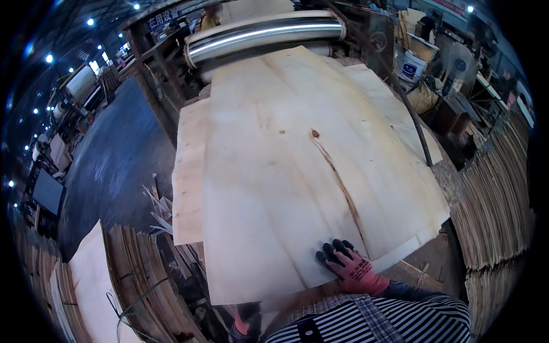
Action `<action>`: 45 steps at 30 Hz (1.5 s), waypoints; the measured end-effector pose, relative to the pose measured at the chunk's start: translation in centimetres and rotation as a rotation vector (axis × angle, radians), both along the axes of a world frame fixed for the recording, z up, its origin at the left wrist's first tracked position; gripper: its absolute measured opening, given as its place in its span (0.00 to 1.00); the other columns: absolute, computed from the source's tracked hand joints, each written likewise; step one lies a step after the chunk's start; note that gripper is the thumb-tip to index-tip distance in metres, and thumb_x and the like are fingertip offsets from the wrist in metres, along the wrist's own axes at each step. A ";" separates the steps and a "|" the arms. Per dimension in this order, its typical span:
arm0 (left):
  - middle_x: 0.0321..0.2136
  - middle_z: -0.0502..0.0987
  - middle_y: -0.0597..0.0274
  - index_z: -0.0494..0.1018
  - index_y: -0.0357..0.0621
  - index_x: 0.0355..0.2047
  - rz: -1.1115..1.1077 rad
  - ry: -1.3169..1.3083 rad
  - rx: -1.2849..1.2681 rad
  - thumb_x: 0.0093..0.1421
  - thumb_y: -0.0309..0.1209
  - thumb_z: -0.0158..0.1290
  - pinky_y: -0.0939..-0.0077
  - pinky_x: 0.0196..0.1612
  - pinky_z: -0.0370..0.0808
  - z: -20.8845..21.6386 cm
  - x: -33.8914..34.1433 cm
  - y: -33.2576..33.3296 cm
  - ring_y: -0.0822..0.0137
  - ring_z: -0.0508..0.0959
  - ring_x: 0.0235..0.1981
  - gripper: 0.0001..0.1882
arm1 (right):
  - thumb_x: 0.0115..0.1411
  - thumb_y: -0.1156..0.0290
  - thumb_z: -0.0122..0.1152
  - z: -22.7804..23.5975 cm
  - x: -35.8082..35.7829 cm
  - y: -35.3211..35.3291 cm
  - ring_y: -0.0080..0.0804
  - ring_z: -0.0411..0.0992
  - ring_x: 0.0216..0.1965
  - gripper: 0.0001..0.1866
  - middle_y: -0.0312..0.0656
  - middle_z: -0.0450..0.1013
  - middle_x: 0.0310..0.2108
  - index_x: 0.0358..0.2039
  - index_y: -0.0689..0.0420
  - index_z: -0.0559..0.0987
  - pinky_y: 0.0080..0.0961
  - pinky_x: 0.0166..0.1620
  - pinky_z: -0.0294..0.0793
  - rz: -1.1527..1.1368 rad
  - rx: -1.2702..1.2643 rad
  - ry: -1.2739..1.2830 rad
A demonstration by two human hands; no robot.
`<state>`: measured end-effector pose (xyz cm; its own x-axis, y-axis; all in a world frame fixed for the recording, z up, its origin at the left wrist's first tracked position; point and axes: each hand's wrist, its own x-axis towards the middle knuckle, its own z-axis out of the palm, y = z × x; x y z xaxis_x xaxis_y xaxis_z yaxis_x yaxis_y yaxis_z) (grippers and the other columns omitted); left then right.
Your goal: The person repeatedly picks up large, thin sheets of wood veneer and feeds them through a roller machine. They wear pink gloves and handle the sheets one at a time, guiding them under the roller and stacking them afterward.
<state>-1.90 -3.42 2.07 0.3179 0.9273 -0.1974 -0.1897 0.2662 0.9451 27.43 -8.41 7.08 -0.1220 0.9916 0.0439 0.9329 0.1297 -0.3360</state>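
A large pale wood veneer sheet (269,188) with a knot and a long brown streak lies before me, its far end close to a shiny metal roller (269,43). My right hand (354,268), in a pink glove with black fingertips, rests on the sheet near its front edge, fingers spread. Down by the sheet's near left corner is my left hand (243,326), gloved in the same colours. The sheet and blur hide its fingers, so its grip is unclear. More veneer (190,171) shows underneath, sticking out on the left and right.
Tied veneer stacks (143,274) stand at lower left, and a tall stack (494,194) rises at right. A dark metal bar (409,111) slants along the sheet's right side. Buckets (413,66) and a fan (459,64) are at back right; dark floor (114,166) stretches left.
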 end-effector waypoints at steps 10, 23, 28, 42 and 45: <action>0.38 0.69 0.47 0.66 0.34 0.40 0.091 0.695 0.989 0.55 0.25 0.42 0.64 0.42 0.65 2.1 1.8 -5.3 0.55 0.70 0.40 0.13 | 0.44 0.65 0.52 -4.1 -3.0 -9.5 0.47 0.60 0.46 0.22 0.48 0.61 0.45 0.44 0.49 0.68 0.41 0.48 0.61 -0.062 0.052 0.076; 0.37 0.71 0.53 0.68 0.33 0.38 0.239 0.462 0.487 0.54 0.31 0.46 0.71 0.41 0.67 -5.5 4.5 0.2 0.63 0.71 0.37 0.15 | 0.49 0.58 0.52 4.8 3.0 -3.5 0.47 0.54 0.51 0.28 0.51 0.56 0.50 0.50 0.56 0.62 0.37 0.55 0.51 0.326 0.263 0.146; 0.38 0.70 0.54 0.68 0.31 0.38 0.433 0.524 0.428 0.52 0.32 0.49 0.73 0.39 0.69 -8.6 5.2 -0.4 0.65 0.71 0.37 0.17 | 0.52 0.52 0.41 17.7 3.6 -3.6 0.44 0.60 0.46 0.26 0.52 0.61 0.44 0.41 0.62 0.67 0.41 0.49 0.59 0.713 0.918 0.370; 0.38 0.70 0.53 0.67 0.31 0.38 0.662 0.590 0.333 0.51 0.30 0.50 0.73 0.40 0.69 -7.3 9.0 -0.4 0.65 0.70 0.37 0.16 | 0.54 0.69 0.43 23.1 6.5 -3.8 0.34 0.66 0.30 0.09 0.43 0.66 0.26 0.29 0.61 0.70 0.26 0.39 0.67 0.697 1.606 1.185; 0.38 0.70 0.53 0.67 0.31 0.38 0.677 0.579 0.321 0.51 0.29 0.50 0.73 0.40 0.69 -7.9 9.7 -0.6 0.65 0.70 0.37 0.16 | 0.52 0.70 0.45 21.6 9.3 -4.6 0.36 0.66 0.32 0.09 0.44 0.65 0.28 0.30 0.61 0.71 0.28 0.40 0.66 0.969 1.314 1.032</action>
